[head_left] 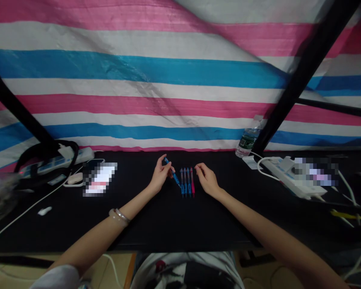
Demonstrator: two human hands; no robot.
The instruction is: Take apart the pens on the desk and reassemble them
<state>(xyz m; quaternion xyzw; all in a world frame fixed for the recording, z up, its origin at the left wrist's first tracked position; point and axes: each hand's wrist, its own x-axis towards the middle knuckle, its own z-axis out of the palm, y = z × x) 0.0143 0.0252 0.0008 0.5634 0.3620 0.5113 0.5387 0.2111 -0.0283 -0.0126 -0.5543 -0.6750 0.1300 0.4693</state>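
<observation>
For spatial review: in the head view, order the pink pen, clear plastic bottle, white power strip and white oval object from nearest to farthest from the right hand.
From the right hand:
1. Slim pink pen, row's right end.
2. Clear plastic water bottle, ahead right.
3. White power strip, farther right.
4. White oval object, far left.

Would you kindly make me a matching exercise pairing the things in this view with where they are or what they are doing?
Things:
1. left hand
2. right hand
3. water bottle
4. bracelet

Places or states:
A. around the left wrist
B. nearest the pink pen
C. gripping a blue pen
D. upright at the far edge of the table

Pairs: 1-C, 2-B, 3-D, 4-A
</observation>
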